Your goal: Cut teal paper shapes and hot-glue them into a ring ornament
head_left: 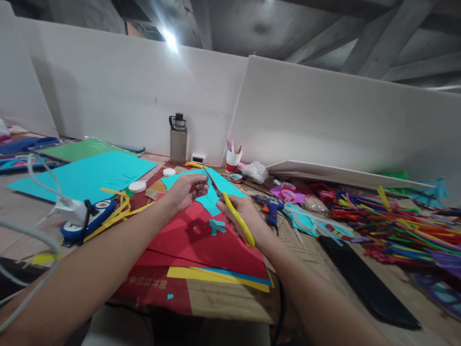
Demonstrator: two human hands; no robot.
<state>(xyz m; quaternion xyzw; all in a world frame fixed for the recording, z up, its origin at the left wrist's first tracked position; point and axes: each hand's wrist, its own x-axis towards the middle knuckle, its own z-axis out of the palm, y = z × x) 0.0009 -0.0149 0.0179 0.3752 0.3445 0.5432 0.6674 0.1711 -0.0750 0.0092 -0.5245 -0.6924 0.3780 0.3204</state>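
My right hand (244,215) grips a pair of scissors (234,214) with yellow handles, its metal blades pointing up and to the left. Close to the blade tips, my left hand (189,190) is closed in a pinch; what it holds, if anything, is too small to make out. Below both hands lie red paper sheets (173,240). Small cut turquoise strips (217,227) rest on the red paper, under my right hand. Behind my hands is a turquoise sheet (230,185) with a pointed shape, partly hidden by them.
A water bottle (178,144) and a cup of pens (234,160) stand near the white panel. At left are a power strip (90,221), yellow strips (124,206) and a large turquoise sheet (104,175). To the right lie a glue gun (274,210), a black case (367,283) and pipe cleaners (406,226).
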